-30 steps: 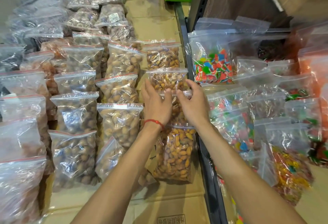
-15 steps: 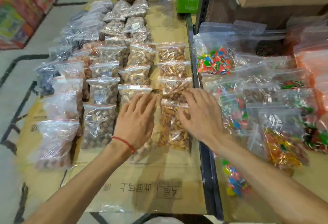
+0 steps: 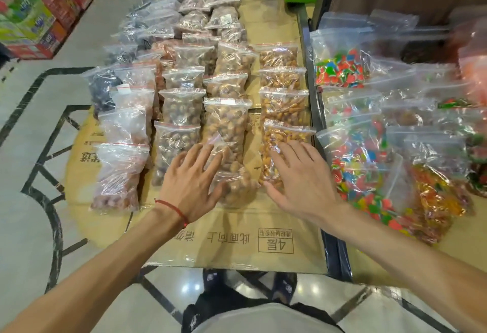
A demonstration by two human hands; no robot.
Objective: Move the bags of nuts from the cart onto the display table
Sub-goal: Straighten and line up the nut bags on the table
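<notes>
Both hands lie flat with fingers spread wide, gripping nothing. The left hand (image 3: 193, 183) rests on the lower end of a bag of pale nuts (image 3: 228, 132), its fingers (image 3: 210, 152) over the plastic. The right hand (image 3: 300, 177) covers the near part of the almond bag (image 3: 283, 139), which lies on the cardboard-covered worktop (image 3: 237, 243), nearest in the right-hand column beside the candy bags (image 3: 353, 153).

Flattened cardboard (image 3: 210, 245) covers the display table, bearing rows of nut bags (image 3: 181, 107)
</notes>
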